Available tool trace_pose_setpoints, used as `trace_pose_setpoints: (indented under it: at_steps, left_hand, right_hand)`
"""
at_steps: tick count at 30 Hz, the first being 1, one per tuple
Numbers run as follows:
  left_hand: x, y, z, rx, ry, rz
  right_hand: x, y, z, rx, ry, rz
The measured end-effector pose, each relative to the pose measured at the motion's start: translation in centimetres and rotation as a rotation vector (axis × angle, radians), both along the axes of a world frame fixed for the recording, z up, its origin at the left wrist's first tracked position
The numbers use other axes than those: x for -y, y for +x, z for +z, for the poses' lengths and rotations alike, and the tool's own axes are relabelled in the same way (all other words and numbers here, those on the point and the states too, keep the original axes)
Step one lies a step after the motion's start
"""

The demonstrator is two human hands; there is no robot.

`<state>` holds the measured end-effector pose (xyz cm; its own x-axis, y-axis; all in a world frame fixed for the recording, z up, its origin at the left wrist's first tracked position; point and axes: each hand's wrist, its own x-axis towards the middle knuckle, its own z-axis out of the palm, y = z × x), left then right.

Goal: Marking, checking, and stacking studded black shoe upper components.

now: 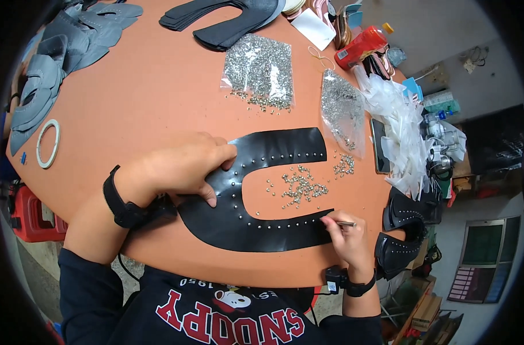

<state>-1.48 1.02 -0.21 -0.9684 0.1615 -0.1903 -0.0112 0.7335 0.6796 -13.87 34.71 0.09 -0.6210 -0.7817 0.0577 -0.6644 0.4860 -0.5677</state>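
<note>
A black U-shaped upper piece (273, 234), apparently leather, lies on the table with its opening to the right. Small silver studs run in a row along its inner edge. My left hand (207, 164) holds the curved left end down, thumb on the surface and fingers curled at the upper side. At the tip of the lower arm is my right hand (349, 236), closed around a slim metal pen-like tool (346, 223). Its working tip is hidden by my fingers. Loose silver studs (299, 188) are scattered inside the U, with a smaller pile (343, 165) beside it.
Two clear bags of studs, one upright (259, 66) and one narrow (341, 106), lie on the orange table (141, 75). Around them are stacked black pieces (227, 20), grey pieces (72, 40), a tape roll (48, 144), a phone (380, 145), a red bottle (362, 47) and plastic bags (397, 115).
</note>
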Motion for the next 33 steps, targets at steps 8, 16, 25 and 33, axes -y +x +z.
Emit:
trace_pose_setpoints:
  at_steps: [8,16,25,33]
  left_hand:
    - [-0.3,0.1,0.4,-0.011,-0.058,-0.002]
    - [-0.3,0.1,0.0,-0.049,-0.092,0.002]
    - [-0.3,0.1,0.0,-0.017,-0.083,0.008]
    - [-0.2,0.3,-0.2,-0.119,-0.062,-0.01]
  right_hand:
    - [-2.8,-0.4,-2.8,0.537,-0.381,-0.27]
    - [-2.6,-0.7,-2.8,0.619,-0.435,-0.302]
    - [-1.3,-0.2,-0.9,0.328,-0.125,-0.19]
    - [2.2,0.9,1.6,-0.269,0.122,0.253]
